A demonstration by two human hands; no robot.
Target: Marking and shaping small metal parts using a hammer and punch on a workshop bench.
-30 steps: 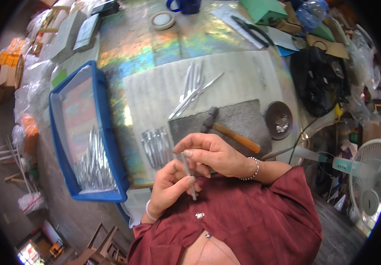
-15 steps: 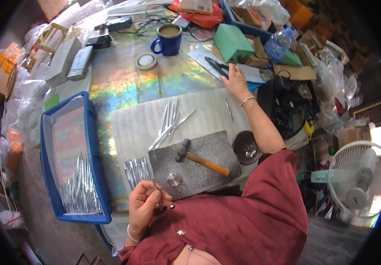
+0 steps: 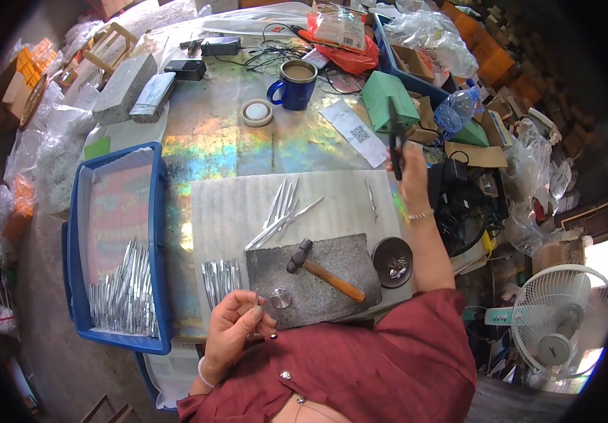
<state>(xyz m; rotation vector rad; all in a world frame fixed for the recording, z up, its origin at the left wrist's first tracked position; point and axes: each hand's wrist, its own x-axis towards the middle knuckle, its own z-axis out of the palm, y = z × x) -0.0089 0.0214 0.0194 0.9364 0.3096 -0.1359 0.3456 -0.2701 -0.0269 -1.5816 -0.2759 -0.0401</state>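
Observation:
My right hand point(image 3: 414, 176) is raised at the right of the table, closed around black pliers point(image 3: 396, 134) that stand roughly upright. Close to my body, my left hand point(image 3: 230, 328) pinches a thin silver metal strip point(image 3: 256, 299); its lower part is hidden by the fingers. In front of it a hammer point(image 3: 335, 282) with a wooden handle lies on a dark stone slab point(image 3: 268, 271), along with a small round metal piece point(image 3: 280, 298). A row of silver strips point(image 3: 220, 278) sits left of the slab, and several loose strips point(image 3: 275, 215) lie beyond it on white foam sheeting point(image 3: 342, 204).
At left stands a blue tray point(image 3: 159, 247) part filled with silver strips point(image 3: 127, 289). A dark bowl point(image 3: 379, 275) with small metal bits is beside the slab. Farther off are a blue mug point(image 3: 297, 92), a tape roll point(image 3: 256, 113), a printed paper point(image 3: 354, 132) and a green box point(image 3: 386, 99).
My right hand has picked the pliers up off the paper and brought them right and nearer to me. My left hand still pinches its strip, nearly in place. The whole view has shifted slightly.

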